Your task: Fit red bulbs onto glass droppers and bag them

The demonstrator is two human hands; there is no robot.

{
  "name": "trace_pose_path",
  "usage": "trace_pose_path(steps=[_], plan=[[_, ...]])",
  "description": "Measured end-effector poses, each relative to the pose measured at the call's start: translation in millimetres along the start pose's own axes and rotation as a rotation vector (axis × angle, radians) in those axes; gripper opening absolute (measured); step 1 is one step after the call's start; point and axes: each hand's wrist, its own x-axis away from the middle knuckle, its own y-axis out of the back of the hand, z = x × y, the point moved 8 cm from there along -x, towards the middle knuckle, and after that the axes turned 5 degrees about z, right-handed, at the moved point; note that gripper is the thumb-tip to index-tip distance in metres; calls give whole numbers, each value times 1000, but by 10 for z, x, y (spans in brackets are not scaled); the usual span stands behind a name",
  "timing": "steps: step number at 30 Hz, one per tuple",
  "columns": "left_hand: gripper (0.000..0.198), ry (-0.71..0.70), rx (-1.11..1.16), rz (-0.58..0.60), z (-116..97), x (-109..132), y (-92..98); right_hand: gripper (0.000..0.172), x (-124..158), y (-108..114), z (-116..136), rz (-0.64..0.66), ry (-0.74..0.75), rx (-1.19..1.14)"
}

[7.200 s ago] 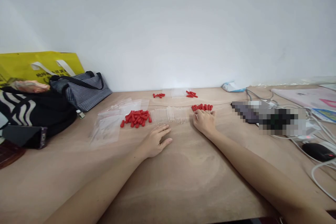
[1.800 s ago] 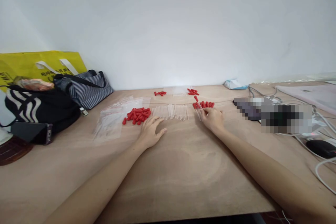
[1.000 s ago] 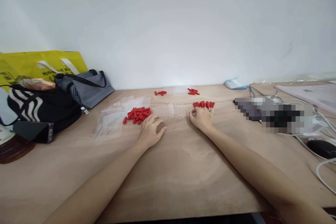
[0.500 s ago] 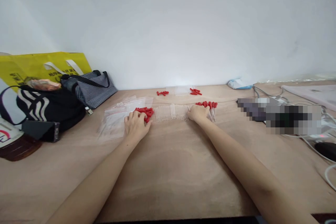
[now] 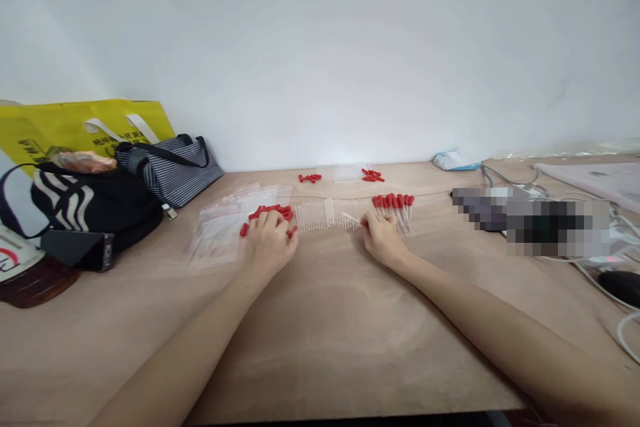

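My left hand (image 5: 270, 240) is at the near edge of a pile of red rubber dropper bulbs (image 5: 284, 211), its thumb and fingers closed on one red bulb (image 5: 292, 232). Between my hands lies a row of thin clear dropper tubes (image 5: 315, 215), side by side. One clear tube (image 5: 351, 217) sticks out leftward from the pinched fingers of my right hand (image 5: 383, 237), over the row's right end. Just beyond that hand, several assembled droppers (image 5: 395, 201) with red bulbs lie in a group. Fingertips of both hands are partly hidden.
Clear zip bags (image 5: 215, 233) lie left of the bulbs. At the wall are more tubes (image 5: 347, 174) and two small bulb piles, one left (image 5: 310, 178), one right (image 5: 373, 175). Bags (image 5: 180, 163) and a power bank (image 5: 77, 250) stand left; cables (image 5: 545, 193) and a mouse (image 5: 620, 287) lie right.
My right hand has drawn nearer and slightly right, and a tube now shows in its fingers. My left hand has shifted right, with a bulb at its thumb; one bulb now lies left of it.
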Motion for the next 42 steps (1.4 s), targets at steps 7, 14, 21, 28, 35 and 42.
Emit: trace_pose_path(steps=[7,14,21,28,35,42], plan=[[12,-196,465,156,-456,121,-222,29,281,65,29,33,241,-89],[32,-131,568,293,-493,153,-453,23,280,38,162,53,281,-132],[23,-156,576,282,-544,109,-475,18,290,43,236,56,299,-179],[20,-199,573,290,-571,114,-472,17,289,61,239,24,282,-203],[20,-162,725,336,-565,116,-497,18,300,68,288,2,298,-212],[20,-138,894,414,-568,140,-505,18,322,74,305,-48,351,-212]])
